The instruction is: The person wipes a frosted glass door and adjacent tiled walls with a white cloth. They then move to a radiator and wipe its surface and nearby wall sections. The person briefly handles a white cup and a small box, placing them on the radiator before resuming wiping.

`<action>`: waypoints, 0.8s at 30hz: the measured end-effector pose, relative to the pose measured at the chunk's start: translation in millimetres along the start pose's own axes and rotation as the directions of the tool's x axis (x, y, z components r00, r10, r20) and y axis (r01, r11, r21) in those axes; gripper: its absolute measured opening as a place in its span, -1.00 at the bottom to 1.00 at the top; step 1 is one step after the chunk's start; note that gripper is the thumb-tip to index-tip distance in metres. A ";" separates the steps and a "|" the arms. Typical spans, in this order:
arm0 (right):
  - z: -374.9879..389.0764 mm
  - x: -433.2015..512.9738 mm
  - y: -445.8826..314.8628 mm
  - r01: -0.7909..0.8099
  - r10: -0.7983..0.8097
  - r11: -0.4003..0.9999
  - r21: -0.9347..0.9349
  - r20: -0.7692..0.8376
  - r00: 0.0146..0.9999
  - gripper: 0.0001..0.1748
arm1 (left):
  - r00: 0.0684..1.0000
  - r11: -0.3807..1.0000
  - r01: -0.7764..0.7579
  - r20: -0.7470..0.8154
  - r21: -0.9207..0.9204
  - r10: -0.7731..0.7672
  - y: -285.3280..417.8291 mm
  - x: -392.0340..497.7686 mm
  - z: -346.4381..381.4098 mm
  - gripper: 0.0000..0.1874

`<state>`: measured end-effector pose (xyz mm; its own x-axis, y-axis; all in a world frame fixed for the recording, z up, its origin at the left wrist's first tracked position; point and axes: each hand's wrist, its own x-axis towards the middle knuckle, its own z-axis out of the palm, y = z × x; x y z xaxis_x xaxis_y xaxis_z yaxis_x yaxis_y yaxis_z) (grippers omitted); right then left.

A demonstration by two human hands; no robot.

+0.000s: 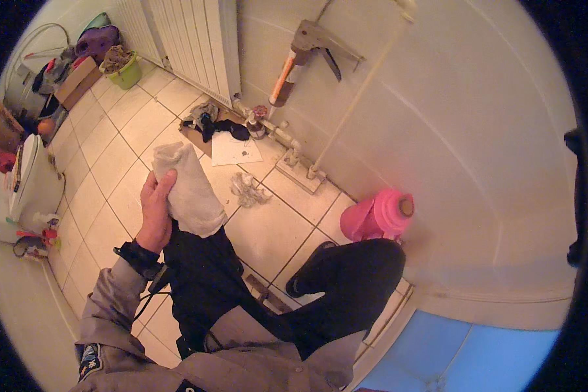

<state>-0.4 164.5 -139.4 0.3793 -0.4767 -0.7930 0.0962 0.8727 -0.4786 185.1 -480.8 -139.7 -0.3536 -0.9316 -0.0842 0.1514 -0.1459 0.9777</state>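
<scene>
My left hand [158, 206] grips a folded greyish-white cloth [188, 191], with the thumb lying on top of it. The cloth is above my left knee, over the tiled floor. My right hand is out of view. Beyond the cloth, a crumpled grey rag or wad [249, 190] rests on the tiles. A white sheet [235, 149] lies farther off, beside a black and grey bundle of fabric [208, 120]. Against the wall a caulking gun [306, 54] with an orange-labelled cartridge points nozzle-down near a red valve handle [259, 111].
A white panel radiator [201, 49] and pipes [286, 134] run along the wall. By my right knee stands a pink roll [372, 215]. A green bucket [125, 73] holding rags and a cardboard box [78, 83] are far left. A flat bar [267, 294] lies between my legs.
</scene>
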 end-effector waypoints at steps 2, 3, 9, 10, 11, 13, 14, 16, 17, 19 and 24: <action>-2.3 5.6 19.4 -0.085 0.088 0.994 -0.075 0.046 0.995 -0.42 | 1.000 1.000 0.001 -0.003 -0.014 -0.001 -0.8 0.9 -2.8 -0.52; -5.0 7.0 27.9 -0.045 0.075 0.963 -0.267 0.101 0.992 -0.41 | 1.000 1.000 0.002 0.004 -0.022 -0.002 -1.1 1.2 -3.6 -0.50; -8.2 -11.1 24.3 0.108 -0.131 0.918 0.381 0.035 0.991 -0.37 | 0.999 0.999 0.015 0.039 -0.052 -0.013 -0.5 -1.6 -6.1 -0.49; -9.1 -8.4 14.9 0.110 -0.122 0.969 0.223 0.043 0.992 -0.36 | 0.997 0.995 -0.008 0.074 -0.097 0.015 -0.5 -2.3 -5.5 -0.49; -8.7 -5.1 5.0 0.108 -0.111 0.992 0.061 0.052 0.992 -0.35 | 0.999 0.997 0.008 0.040 -0.075 -0.005 -0.2 -2.8 -5.1 -0.49; -3.6 0.2 -12.5 0.101 -0.100 0.988 0.120 -0.016 0.995 -0.34 | 0.999 0.996 0.006 0.040 -0.087 -0.002 0.7 -3.5 -3.9 -0.48; -3.0 1.7 -22.0 0.099 -0.093 0.984 0.148 -0.049 0.994 -0.33 | 0.999 0.997 0.011 0.040 -0.072 -0.008 1.6 -2.9 -3.2 -0.48; -1.4 5.7 -36.4 0.185 -0.178 0.977 0.110 -0.073 0.981 -0.33 | 0.999 0.999 0.023 0.027 -0.045 -0.021 2.5 -3.4 -2.3 -0.48; -1.8 6.0 -43.2 0.227 -0.219 0.970 0.090 -0.083 0.972 -0.33 | 0.999 0.999 0.003 0.033 -0.045 -0.002 2.7 -3.8 -1.9 -0.48; -10.2 0.6 -58.2 0.085 -0.086 0.996 -0.038 -0.027 0.996 -0.33 | 1.000 0.999 -0.011 0.024 -0.048 0.012 2.8 -3.2 -1.0 -0.49; -32.9 -8.4 -105.9 -0.004 -0.022 0.989 0.146 0.177 0.984 -0.37 | 0.997 0.999 -0.050 0.058 -0.005 0.051 3.8 2.7 0.8 -0.52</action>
<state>-44.1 72.6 -94.4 0.5344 -0.4696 -0.7028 0.2281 0.8807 -0.4151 184.0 -483.6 -136.1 -0.3985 -0.9169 -0.0234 0.1733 -0.1003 0.9798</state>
